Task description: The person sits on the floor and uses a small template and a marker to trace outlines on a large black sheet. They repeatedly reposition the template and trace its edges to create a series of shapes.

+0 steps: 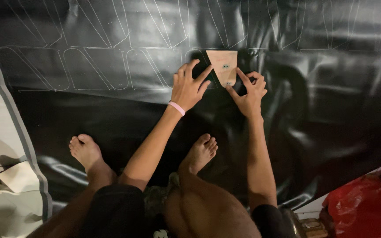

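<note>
Looking down from the head camera, I see a wide, glossy black sheet of vinyl-like material spread over the floor, with rows of pale traced outlines drawn across its upper part. A small tan wedge-shaped cardboard template, wide at the top and rounded at the bottom, lies flat on the sheet at the end of the traced row.

My left hand, wearing a pink wristband, is spread open with fingers apart, the fingertips pressing the template's left edge. My right hand is curled at the template's right and lower edge, fingers drawn together as if pinching something thin; I cannot tell whether it holds a marking tool.

To do this well, I judge the left fingers should pin the template firmly so it cannot slide on the slick surface, and its top edge should line up with the neighbouring outlines.

My bare feet rest on the sheet below. A red plastic bag sits at lower right, partly cut off. The light is dim, glare hides some outlines, and the template's small markings are unreadable.
</note>
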